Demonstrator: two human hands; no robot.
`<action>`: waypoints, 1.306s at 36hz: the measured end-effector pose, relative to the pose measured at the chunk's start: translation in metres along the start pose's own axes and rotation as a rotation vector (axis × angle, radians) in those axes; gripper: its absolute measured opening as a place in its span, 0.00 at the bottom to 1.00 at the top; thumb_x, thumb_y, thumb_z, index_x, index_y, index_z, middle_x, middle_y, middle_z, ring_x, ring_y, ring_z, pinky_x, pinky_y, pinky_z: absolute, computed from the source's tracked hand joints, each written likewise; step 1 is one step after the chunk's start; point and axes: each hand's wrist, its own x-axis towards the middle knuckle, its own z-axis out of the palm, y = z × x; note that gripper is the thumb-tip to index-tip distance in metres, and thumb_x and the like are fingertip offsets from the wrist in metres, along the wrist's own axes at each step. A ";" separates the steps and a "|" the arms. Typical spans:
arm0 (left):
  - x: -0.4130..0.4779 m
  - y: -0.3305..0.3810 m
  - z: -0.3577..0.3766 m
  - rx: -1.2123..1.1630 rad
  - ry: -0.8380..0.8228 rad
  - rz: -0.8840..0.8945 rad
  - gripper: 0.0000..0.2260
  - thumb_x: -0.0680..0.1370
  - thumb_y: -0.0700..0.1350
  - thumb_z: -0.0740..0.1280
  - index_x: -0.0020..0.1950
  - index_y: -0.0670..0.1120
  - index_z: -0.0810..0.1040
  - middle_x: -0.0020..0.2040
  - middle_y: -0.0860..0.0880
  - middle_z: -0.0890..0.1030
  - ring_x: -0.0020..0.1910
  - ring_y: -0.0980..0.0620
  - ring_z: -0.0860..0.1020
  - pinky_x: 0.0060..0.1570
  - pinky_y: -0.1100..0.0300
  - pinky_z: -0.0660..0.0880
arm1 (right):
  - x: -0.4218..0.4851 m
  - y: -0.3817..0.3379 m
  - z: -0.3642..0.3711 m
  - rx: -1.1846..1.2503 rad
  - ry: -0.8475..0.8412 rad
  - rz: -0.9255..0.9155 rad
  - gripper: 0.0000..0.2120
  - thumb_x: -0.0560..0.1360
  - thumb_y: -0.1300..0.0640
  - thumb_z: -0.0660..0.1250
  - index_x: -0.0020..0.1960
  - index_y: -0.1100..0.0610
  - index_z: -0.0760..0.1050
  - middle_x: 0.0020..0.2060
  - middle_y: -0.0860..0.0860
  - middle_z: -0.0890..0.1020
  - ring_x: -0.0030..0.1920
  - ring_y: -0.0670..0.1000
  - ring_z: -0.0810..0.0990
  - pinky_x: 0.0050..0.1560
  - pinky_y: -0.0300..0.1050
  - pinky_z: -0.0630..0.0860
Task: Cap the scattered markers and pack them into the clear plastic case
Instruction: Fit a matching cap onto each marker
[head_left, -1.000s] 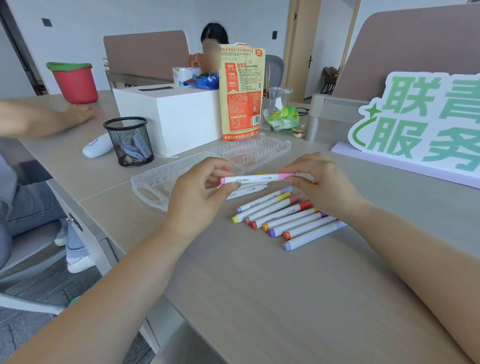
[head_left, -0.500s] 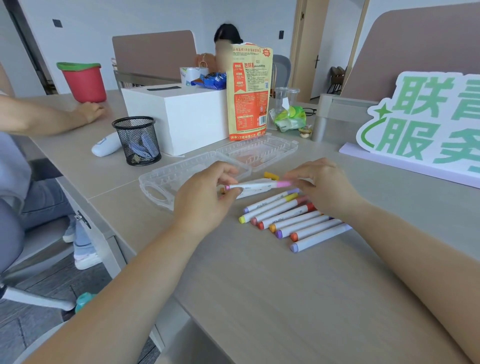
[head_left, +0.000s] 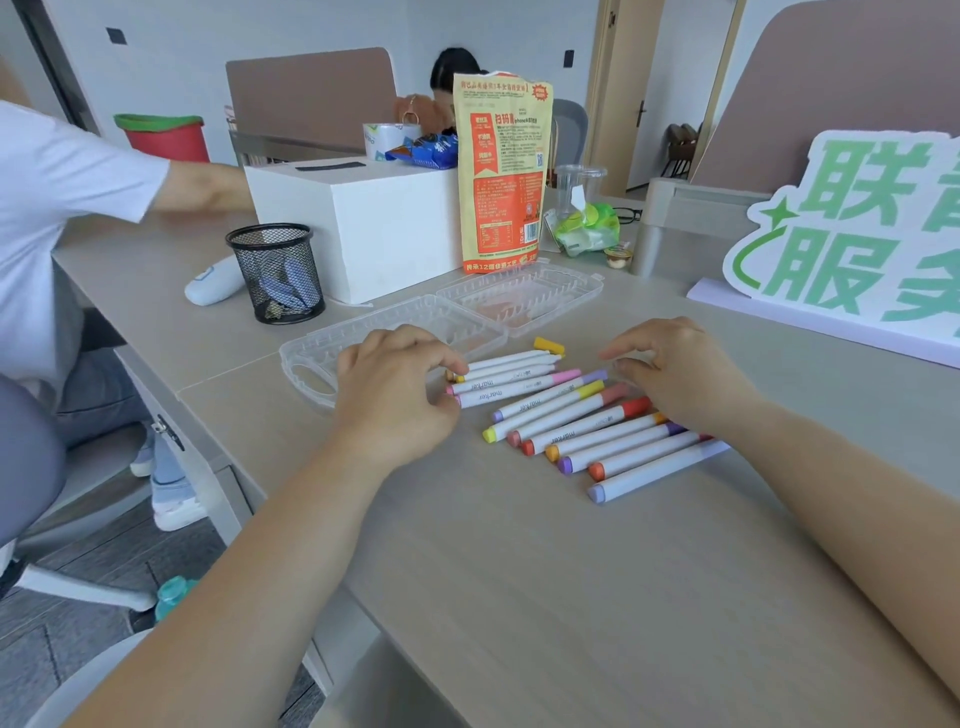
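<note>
Head view looks down on a pale counter (head_left: 519, 571) where a person sorts markers.

The case (head_left: 467, 317) lies open and flat just behind the markers. I see no markers in either half, so I think packing has not begun. It sits near, which I guess makes it easy to fill.

A row of markers (head_left: 597, 431) lies side by side in front of the right hand (head_left: 680, 374). Each one has a cap: purple, yellow, red, orange. They look lined up so they can be picked up together. The right hand rests over the far ends of that row. Its fingers are loosely bent and it holds nothing.

The left hand (head_left: 395, 395) sits at the near ends of a second small bunch, next to the case. Its fingers curl down onto those ends and touch them. I cannot tell if it pinches one or only nudges them. A pink marker (head_left: 519, 387) lies in this bunch. Two white ones (head_left: 509, 361) behind it show bare tips, and a loose yellow cap (head_left: 549, 345) lies just beside those tips. I think these are kept apart because they need caps.

The word "marker" is printed on the barrels. A tall orange bag (head_left: 501, 176) stands behind the case with Chinese print, too small to read. A white sign (head_left: 852, 228) on the right shows big green Chinese letters, cut off at the edge.
</note>
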 end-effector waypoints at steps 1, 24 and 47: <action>0.000 0.000 0.000 0.008 -0.003 -0.013 0.09 0.71 0.45 0.69 0.47 0.59 0.80 0.52 0.60 0.73 0.58 0.54 0.68 0.52 0.63 0.52 | 0.001 0.000 0.000 -0.002 0.002 0.006 0.09 0.77 0.58 0.64 0.53 0.50 0.81 0.54 0.48 0.80 0.59 0.52 0.71 0.60 0.48 0.68; 0.003 -0.001 0.008 0.089 0.069 0.026 0.01 0.74 0.51 0.69 0.45 0.56 0.79 0.45 0.58 0.82 0.52 0.52 0.75 0.49 0.60 0.53 | -0.002 0.039 -0.044 0.190 -0.083 0.429 0.04 0.72 0.60 0.71 0.47 0.59 0.81 0.44 0.47 0.80 0.52 0.52 0.76 0.54 0.47 0.72; 0.000 0.013 0.003 -0.457 0.137 0.069 0.12 0.75 0.35 0.67 0.58 0.45 0.77 0.50 0.48 0.78 0.46 0.53 0.79 0.51 0.64 0.75 | -0.005 -0.010 -0.042 0.406 -0.029 0.106 0.05 0.73 0.56 0.71 0.49 0.54 0.80 0.37 0.42 0.80 0.36 0.43 0.76 0.33 0.32 0.70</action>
